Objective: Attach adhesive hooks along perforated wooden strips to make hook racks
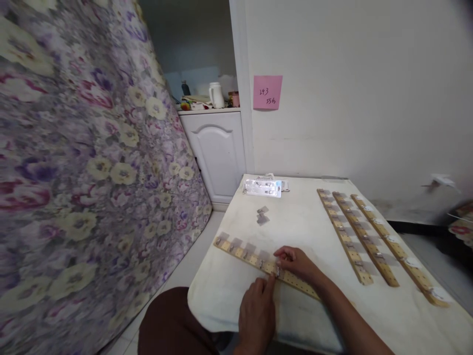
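Note:
A long wooden strip (244, 254) with holes and several small metal clips lies slantwise on the white table (306, 222). My left hand (256, 313) rests at the strip's near edge, index finger stretched onto it. My right hand (297, 262) lies over the strip, fingers curled and pinching a small metal clip (277, 271) on it. Both hands meet at the same spot on the strip.
Three more wooden strips (364, 241) lie side by side on the table's right half. A clear plastic packet (263, 187) and loose grey pieces (262, 215) sit farther back. A flowered mattress (84, 162) stands at left, a white cabinet (216, 148) behind, a pink note (267, 91) on the wall.

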Demonstrator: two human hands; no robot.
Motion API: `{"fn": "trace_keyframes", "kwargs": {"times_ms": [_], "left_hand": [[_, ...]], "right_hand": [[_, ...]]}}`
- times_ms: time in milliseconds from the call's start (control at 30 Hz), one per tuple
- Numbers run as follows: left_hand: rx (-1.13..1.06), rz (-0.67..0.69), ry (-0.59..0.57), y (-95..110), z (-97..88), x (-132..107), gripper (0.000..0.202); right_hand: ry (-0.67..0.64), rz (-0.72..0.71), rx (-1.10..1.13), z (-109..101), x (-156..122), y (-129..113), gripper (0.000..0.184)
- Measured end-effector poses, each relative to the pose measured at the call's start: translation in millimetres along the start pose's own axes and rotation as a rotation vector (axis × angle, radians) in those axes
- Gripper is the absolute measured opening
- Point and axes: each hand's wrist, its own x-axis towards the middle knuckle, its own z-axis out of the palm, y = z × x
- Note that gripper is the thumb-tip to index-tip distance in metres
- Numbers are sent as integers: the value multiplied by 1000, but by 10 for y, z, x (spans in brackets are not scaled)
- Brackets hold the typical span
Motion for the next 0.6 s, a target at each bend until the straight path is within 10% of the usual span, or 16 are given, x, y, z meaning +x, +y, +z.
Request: {"fn": "trace_keyframes", "kwargs": {"times_ms": [367, 600], "left_hand": [[10, 81, 238, -109, 207, -62, 46], [27, 20, 257, -180, 457, -2, 44]], "right_hand": [[57, 94, -24, -49, 41, -58, 22], [241, 96, -274, -119, 654, -47, 20]]}}
